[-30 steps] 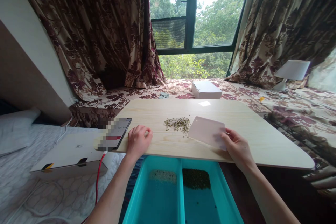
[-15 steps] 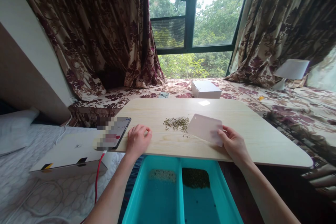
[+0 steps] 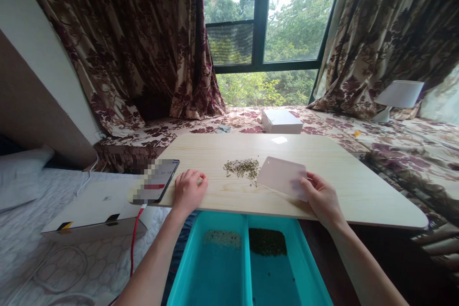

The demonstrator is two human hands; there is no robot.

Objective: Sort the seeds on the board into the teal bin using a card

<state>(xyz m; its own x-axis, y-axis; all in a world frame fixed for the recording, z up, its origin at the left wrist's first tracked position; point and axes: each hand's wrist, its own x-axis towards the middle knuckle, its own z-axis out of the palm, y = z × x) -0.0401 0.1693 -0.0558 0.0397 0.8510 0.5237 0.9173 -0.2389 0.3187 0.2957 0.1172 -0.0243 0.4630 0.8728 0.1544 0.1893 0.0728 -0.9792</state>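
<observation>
My right hand [image 3: 323, 198] pinches a translucent white plastic scraper [image 3: 281, 177] by its right end, thumb on top. The scraper is tilted, its left edge close to a loose pile of small green beans [image 3: 241, 168] on the pale wooden tabletop [image 3: 229, 201]. Left of the pile, my left hand [image 3: 190, 190] rests on the table near its front edge, fingers curled in and nothing visible in them. Below that edge sits a turquoise two-part bin [image 3: 246, 260]. Its right compartment holds dark green beans [image 3: 267, 242]; pale grains [image 3: 222, 238] lie in the left one.
A phone [image 3: 159, 181] with a red cable [image 3: 134, 239] lies left of my left hand. Beside the table, a white carton [image 3: 93, 205] rests on the bed. On the window seat behind stand a white box [image 3: 281, 122] and a lamp [image 3: 399, 95].
My right hand and the scraper have shifted very slightly right. The bean pile looks nearly the same, and my left hand stays in place.
</observation>
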